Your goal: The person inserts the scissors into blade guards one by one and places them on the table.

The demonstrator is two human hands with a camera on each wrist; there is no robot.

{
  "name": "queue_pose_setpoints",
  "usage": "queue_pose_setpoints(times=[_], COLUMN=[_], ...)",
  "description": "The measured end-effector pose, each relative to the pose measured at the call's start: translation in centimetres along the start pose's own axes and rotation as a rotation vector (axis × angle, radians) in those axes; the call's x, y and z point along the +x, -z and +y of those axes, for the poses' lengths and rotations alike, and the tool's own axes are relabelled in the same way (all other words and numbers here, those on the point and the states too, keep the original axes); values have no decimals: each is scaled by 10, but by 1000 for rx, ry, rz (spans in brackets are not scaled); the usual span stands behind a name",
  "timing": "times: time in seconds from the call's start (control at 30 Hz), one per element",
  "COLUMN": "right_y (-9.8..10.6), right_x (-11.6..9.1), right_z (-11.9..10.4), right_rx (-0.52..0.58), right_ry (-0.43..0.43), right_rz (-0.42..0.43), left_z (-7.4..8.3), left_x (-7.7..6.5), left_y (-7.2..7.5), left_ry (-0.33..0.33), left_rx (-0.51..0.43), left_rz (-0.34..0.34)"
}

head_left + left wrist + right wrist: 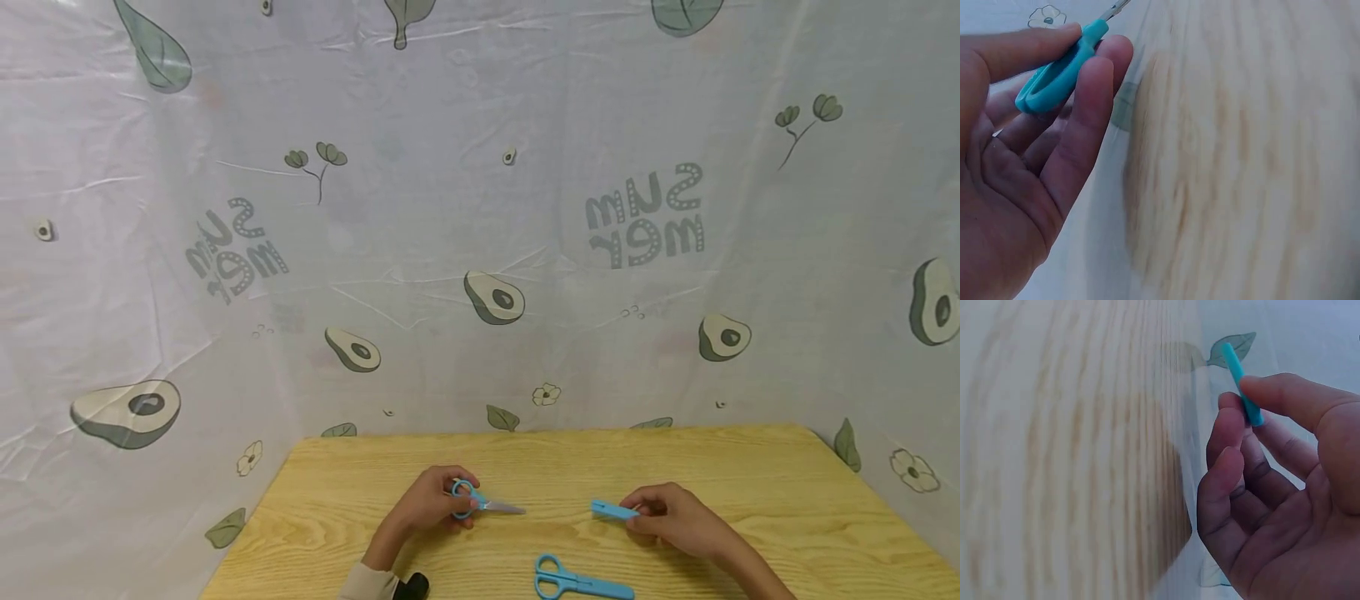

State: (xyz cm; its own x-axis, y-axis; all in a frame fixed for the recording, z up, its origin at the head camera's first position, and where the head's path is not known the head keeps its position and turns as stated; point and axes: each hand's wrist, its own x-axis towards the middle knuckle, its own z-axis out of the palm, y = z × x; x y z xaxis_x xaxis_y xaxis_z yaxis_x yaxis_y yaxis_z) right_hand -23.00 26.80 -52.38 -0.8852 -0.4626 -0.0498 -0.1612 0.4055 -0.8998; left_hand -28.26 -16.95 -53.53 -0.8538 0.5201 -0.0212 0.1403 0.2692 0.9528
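Observation:
My left hand (433, 502) pinches a pair of scissors by its blue handles (1060, 78). The bare metal blades (502, 507) point right, toward the other hand. Between thumb and fingers, my right hand (675, 518) holds a blue blade cover (613, 510), its free end facing left; in the right wrist view the cover (1235, 369) appears as a thin blue strip. A gap separates the blade tips from the cover. Nearer to me, a second pair of blue scissors (551, 577) lies on the table with its blades hidden in a blue cover (603, 588).
The wooden table (360, 475) lies under both hands. A whitish curtain (420, 233) printed with avocados, leaves and flowers surrounds its back and sides. A black object (412, 587) is by the left sleeve (367, 583).

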Motion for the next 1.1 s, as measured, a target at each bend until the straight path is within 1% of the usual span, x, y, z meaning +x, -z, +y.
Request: queue_pose_setpoints(times=[0.13,0.2,0.4,0.47,0.57,0.7,0.77,0.9,1.0,1.1], right_y=[2,3,4,4,4,4,4,5,6,7], right_x=[-5,-7,-10,-10,-11,-11,-10,-6,-1,2], right_z=[3,5,8,8,8,6,4,-1,-5,-6], right_rx=[26,41,112,139,167,170,155,129,150,191], right_ry=[10,22,45,40,42,41,37,28,41,58], right_rz=[-6,-13,-27,-23,-13,5,19,44,37,14], left_z=[1,2,8,10,11,13,15,20,25,28], left_x=[-6,-8,-11,-11,-12,-11,-9,-3,1,5], left_y=[2,3,5,6,5,4,3,2,-1,-4], left_ry=[-6,-4,-40,-50,-44,-39,-50,-86,-116,-120], left_rx=[13,31,158,181,133,21,19,59,62,51], left_rz=[-9,-2,42,46,44,36,43,51,53,61])
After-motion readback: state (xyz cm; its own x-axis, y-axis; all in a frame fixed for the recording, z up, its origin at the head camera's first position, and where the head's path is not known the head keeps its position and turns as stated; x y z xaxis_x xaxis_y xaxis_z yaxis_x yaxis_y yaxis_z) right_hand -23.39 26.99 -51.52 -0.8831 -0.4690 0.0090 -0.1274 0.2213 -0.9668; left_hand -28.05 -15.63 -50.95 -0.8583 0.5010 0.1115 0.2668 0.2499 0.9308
